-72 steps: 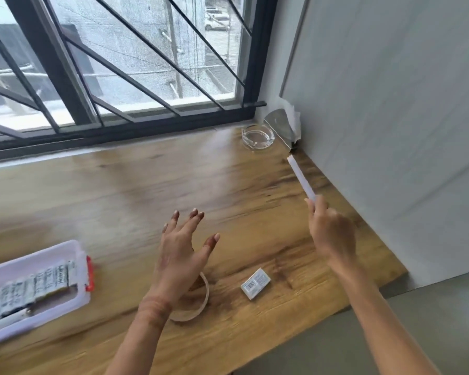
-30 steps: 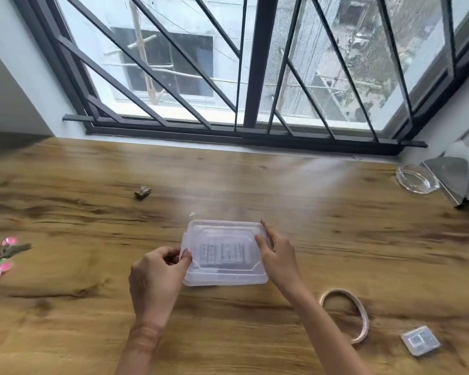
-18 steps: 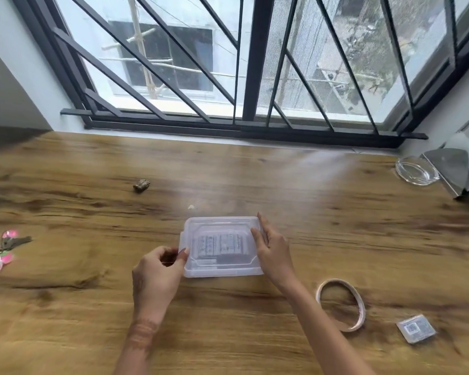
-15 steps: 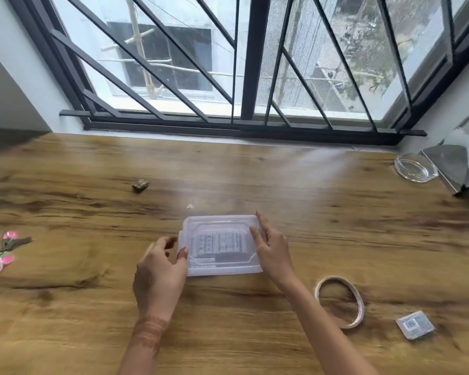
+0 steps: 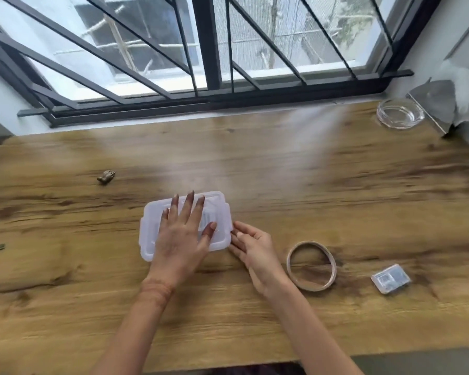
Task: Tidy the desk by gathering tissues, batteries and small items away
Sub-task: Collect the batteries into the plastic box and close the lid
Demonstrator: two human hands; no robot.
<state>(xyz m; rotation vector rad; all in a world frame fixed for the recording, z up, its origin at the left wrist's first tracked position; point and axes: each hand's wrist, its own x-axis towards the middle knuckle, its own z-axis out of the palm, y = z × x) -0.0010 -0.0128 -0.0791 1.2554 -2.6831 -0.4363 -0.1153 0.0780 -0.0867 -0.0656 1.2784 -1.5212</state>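
Two bare hands worked at a clear plastic box with a snap-on lid (image 5: 150,234) in the middle of the brown wooden desk (image 5: 282,185). Only one view showed it all, the one from the head camera.

The step looked like closing the box. The left hand (image 5: 182,234) lay flat on the lid, with its fingers spread wide and grasping nothing. It only pressed down. The right hand (image 5: 252,247) was at the right edge of the box. Its fingers (image 5: 237,234) curled loosely and touched the side clip there. It did not hold anything tight. Small packs showed dimly through the lid, but they were too blurry to name.

Next, the clips likely needed a firm push until they snapped, while the flat hand kept the box from sliding.

More things waited on the desk. A thin brown ring of tape (image 5: 311,266) lay just beside the right wrist. A small grey packet (image 5: 390,278) lay farther right. A tiny brown figure (image 5: 106,176) sat well apart on the left.
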